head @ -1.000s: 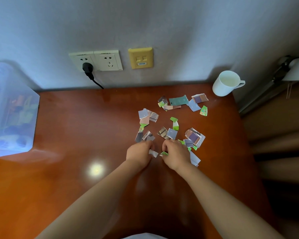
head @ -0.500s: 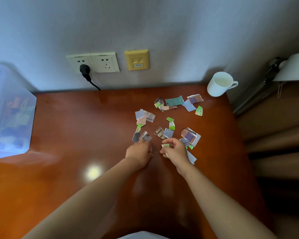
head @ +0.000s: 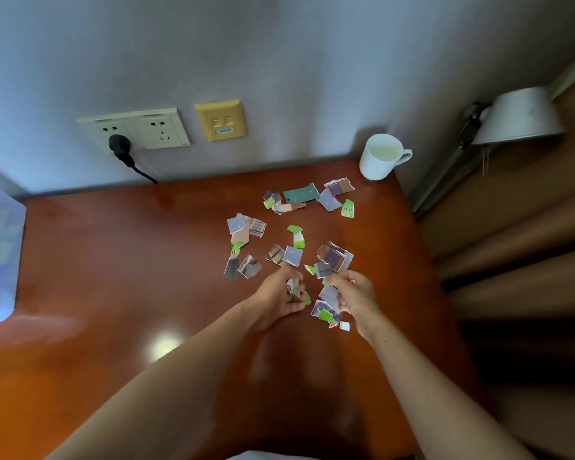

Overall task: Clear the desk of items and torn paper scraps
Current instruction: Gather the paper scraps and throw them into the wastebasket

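Left hand (head: 276,298) curled round a wad of scraps (head: 294,287), right hand (head: 357,293) pinching one grey piece (head: 329,294), while most torn paper (head: 292,255) lies scattered just beyond the fingertips (head: 287,272) and the mug (head: 379,157) stands farther off: clearing looks barely begun.

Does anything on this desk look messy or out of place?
Torn paper scraps lie scattered across the right half of the desk, between the upright white mug and the left hand and right hand, each holding some. Nothing looks spilled.
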The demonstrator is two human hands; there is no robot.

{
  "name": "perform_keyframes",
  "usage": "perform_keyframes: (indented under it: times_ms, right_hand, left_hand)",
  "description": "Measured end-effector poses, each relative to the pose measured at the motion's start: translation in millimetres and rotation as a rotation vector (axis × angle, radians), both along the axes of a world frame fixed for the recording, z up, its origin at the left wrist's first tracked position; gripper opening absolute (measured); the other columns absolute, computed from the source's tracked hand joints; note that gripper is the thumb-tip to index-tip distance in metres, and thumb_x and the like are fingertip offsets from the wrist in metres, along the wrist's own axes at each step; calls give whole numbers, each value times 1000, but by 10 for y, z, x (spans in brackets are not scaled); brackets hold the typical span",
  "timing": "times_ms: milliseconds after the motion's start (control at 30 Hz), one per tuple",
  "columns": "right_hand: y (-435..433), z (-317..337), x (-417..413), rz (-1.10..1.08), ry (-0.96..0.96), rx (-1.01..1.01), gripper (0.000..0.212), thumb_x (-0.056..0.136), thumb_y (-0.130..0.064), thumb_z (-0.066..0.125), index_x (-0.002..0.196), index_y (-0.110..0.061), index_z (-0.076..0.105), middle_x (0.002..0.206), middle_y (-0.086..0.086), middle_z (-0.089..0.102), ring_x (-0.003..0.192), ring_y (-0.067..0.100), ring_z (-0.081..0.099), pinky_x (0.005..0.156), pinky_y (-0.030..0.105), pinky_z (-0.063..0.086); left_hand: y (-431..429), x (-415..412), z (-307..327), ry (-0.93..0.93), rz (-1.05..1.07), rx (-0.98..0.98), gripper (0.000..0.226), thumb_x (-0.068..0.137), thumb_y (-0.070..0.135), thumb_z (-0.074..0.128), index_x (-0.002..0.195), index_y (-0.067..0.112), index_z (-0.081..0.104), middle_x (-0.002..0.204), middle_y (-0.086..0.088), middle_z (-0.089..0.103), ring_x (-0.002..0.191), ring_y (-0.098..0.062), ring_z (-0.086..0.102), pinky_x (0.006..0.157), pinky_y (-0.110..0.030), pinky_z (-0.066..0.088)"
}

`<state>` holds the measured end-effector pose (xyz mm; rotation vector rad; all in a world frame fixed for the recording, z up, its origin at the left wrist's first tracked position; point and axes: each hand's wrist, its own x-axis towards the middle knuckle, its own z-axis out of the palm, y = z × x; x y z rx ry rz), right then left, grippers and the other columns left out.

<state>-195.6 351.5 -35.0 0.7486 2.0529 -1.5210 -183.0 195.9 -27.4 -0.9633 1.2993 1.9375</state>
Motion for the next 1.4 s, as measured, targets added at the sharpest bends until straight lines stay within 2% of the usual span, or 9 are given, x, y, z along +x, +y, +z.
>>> perform_keyframes:
  times_ms: [100, 233, 333, 500, 700, 933, 1100, 1267, 1400]
  right_hand:
    - [114, -85, 21, 182, 81, 268, 13, 81, -21, 71, 88, -18, 60, 85, -2, 60, 81, 19, 59, 67, 32, 50]
    - [188, -135, 95, 480, 94, 613, 48, 77, -41, 76, 116, -27, 52, 114, -4, 48, 100, 18, 57, 68, 26, 46]
    - [151, -151, 137, 520, 143, 709, 53, 76, -45, 78, 117, -25, 51, 120, -1, 46, 94, 17, 59, 61, 23, 44]
    - [137, -158, 129, 571, 175, 742, 34, 82, -42, 73, 107, -23, 59, 116, 0, 50, 87, 17, 58, 58, 22, 43]
    - [162, -191, 119, 445, 161, 434, 23, 87, -38, 67, 85, -19, 53, 80, -7, 58, 75, 17, 55, 61, 27, 44]
    - [334, -75, 245, -184, -2, -122, 10, 89, -11, 62, 97, -18, 60, 90, 3, 61, 74, 12, 56, 62, 25, 48]
    - [441, -80, 344, -275, -32, -142, 12, 88, -12, 64, 96, -22, 64, 102, 1, 62, 97, 22, 61, 70, 27, 53]
    - [446, -46, 432, -321, -46, -126, 15, 83, -11, 70, 93, -18, 61, 88, -4, 59, 74, 11, 57, 53, 20, 46]
    - [425, -55, 510, -349, -91, -110, 19, 82, -10, 71, 95, -18, 60, 91, -1, 59, 79, 13, 58, 56, 22, 47]
  left_hand:
    - [91, -2, -66, 98, -180, -158, 21, 92, 19, 53, 73, 17, 43, 60, 2, 38, 51, -11, 33, 48, -21, 27]
    - [162, 56, -189, 341, -510, -604, 16, 84, 19, 69, 81, 20, 54, 77, 7, 56, 73, -11, 54, 68, -24, 47]
    - [161, 91, -211, 404, -708, -756, 27, 79, 23, 72, 101, 26, 56, 98, 7, 63, 95, -16, 60, 84, -32, 50]
    - [201, 122, -187, 481, -887, -912, 39, 77, 35, 73, 110, 26, 53, 100, 8, 64, 95, -18, 61, 81, -32, 51]
    - [251, 152, -197, 580, -966, -974, 39, 80, 38, 70, 111, 26, 51, 98, 6, 65, 90, -20, 62, 71, -30, 47]
    - [334, 161, -226, 657, -1013, -1044, 42, 85, 36, 65, 123, 32, 47, 93, 7, 64, 86, -17, 61, 62, -25, 38]
    - [383, 96, -223, 640, -1092, -1109, 22, 85, 34, 66, 104, 31, 55, 96, 8, 67, 85, -15, 61, 64, -25, 42]
    - [424, 31, -167, 567, -1114, -1160, 25, 78, 34, 74, 92, 28, 55, 88, 9, 60, 81, -13, 57, 64, -25, 39]
    - [417, 112, -181, 524, -1092, -1175, 19, 79, 38, 70, 81, 28, 54, 81, 8, 59, 76, -13, 55, 60, -25, 35]
